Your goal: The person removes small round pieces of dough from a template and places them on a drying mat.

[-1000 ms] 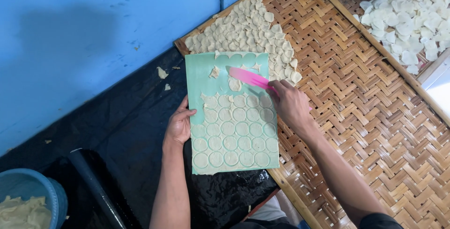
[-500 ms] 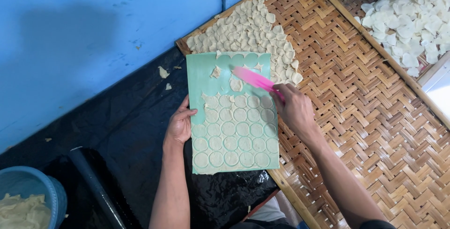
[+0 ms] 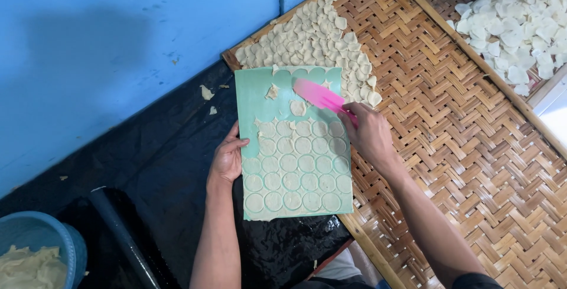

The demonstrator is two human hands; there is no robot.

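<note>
Woven bamboo tray (image 3: 472,147) beside blue wall. Left hand (image 3: 226,159) grips green board (image 3: 260,97) edge, thumb on top. Right hand (image 3: 367,132), fingers curled tight around pink scraper (image 3: 316,95); blade beyond fingertips, dough rounds (image 3: 295,171) between both hands

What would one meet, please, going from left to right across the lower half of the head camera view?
Blue bucket → black roller → left hand → green board of cut dough rounds → right hand → woven bamboo tray.
</note>
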